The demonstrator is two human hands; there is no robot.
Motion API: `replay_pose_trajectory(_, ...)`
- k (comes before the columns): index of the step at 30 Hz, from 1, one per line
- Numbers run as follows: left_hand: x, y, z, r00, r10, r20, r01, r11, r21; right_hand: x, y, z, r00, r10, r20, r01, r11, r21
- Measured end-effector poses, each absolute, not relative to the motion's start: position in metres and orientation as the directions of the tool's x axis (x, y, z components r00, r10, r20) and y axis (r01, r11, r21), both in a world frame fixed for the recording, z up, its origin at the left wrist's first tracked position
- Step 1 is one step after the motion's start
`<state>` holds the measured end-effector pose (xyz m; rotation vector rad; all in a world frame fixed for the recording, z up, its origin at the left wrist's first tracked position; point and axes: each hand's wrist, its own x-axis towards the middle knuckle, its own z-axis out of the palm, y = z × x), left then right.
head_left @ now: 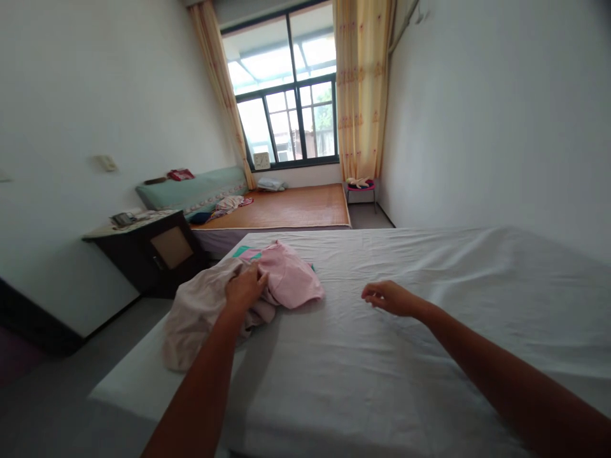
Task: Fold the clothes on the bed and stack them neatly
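My left hand (245, 287) reaches into a small heap of clothes on the white-sheeted bed (363, 369). Its bent fingers close at the left edge of a light pink garment (291, 277). A crumpled beige cloth (195, 318) lies under and left of this hand and drapes toward the bed's left edge. Behind the pink garment, a bit of green and lilac fabric (248, 253) peeks out. To the right, my right hand (389, 298) hovers low over the sheet, apart from the clothes. Its fingers are loosely curled, with a gap to the thumb and nothing between them.
Beyond the bed's far edge is another bed with a brown mat (300, 203) and a green padded headboard (205, 191). A dark bedside cabinet (143, 248) stands at the left. White walls rise on both sides. A pink stool (361, 186) sits below the yellow curtain (360, 95).
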<state>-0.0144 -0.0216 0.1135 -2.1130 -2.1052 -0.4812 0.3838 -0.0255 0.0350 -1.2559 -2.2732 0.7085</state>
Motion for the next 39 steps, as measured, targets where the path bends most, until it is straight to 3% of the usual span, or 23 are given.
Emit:
replay_pose_trajectory(3,0.001,-0.003,0.112,-0.029,0.900,0.434,0.972,-0.076,0.224,0.413,-0.027,0.027,-0.385,0.906,0.177,0.578,0.386,-0.719)
replay_pose_trajectory(7,0.071,0.014,0.114,0.135,0.849,0.511,0.833,-0.377,0.405,0.447,-0.026,0.010,-0.141,0.980,0.140,0.395,0.185,-0.900)
replay_pose_trajectory(10,0.168,0.009,0.102,0.288,0.828,0.481,0.727,-0.516,0.453,0.455,-0.029,0.001,-0.182,0.975,0.129,0.264,0.175,-0.949)
replay_pose_trajectory(11,0.201,0.004,0.096,0.360,0.812,0.460,0.664,-0.569,0.484,0.454,-0.031,-0.001,-0.243,0.960,0.141,0.227,0.198,-0.954)
replay_pose_trajectory(13,0.253,-0.009,0.086,0.583,0.690,0.429,0.328,-0.683,0.652,0.451,-0.036,-0.002,-0.350,0.920,0.177,0.147,0.240,-0.960)
replay_pose_trajectory(15,0.275,-0.016,0.082,0.698,0.547,0.462,0.122,-0.727,0.676,0.450,-0.038,-0.003,-0.340,0.920,0.196,0.083,0.237,-0.968)
replay_pose_trajectory(18,0.250,-0.005,0.078,0.622,0.594,0.510,0.103,-0.708,0.699,0.461,-0.032,-0.004,-0.069,0.993,0.101,-0.013,0.100,-0.995)
replay_pose_trajectory(20,0.214,0.014,0.070,0.488,0.729,0.481,0.217,-0.635,0.742,0.479,-0.023,-0.005,0.166,0.986,-0.003,-0.155,0.024,-0.988)
replay_pose_trajectory(23,0.169,0.041,0.048,0.280,0.848,0.450,0.396,-0.529,0.750,0.512,-0.015,-0.003,0.433,0.899,-0.074,-0.292,0.062,-0.954)
replay_pose_trajectory(25,0.158,0.047,0.031,0.277,0.868,0.413,0.416,-0.496,0.762,0.530,-0.015,-0.002,0.504,0.862,-0.059,-0.270,0.092,-0.958)
replay_pose_trajectory(28,0.166,0.041,0.015,0.364,0.863,0.350,0.400,-0.484,0.778,0.543,-0.021,0.000,0.439,0.898,0.022,-0.170,0.107,-0.980)
replay_pose_trajectory(35,0.196,0.015,0.018,0.590,0.761,0.270,0.496,-0.605,0.622,0.539,-0.027,-0.004,0.392,0.902,0.180,0.321,0.049,-0.946)
replay_pose_trajectory(37,0.194,0.010,0.028,0.621,0.749,0.229,0.460,-0.585,0.668,0.546,-0.024,-0.007,0.431,0.877,0.214,0.329,0.069,-0.942)
replay_pose_trajectory(39,0.190,0.004,0.039,0.700,0.700,0.143,0.339,-0.502,0.796,0.558,-0.021,-0.011,0.548,0.806,0.223,0.308,0.053,-0.950)
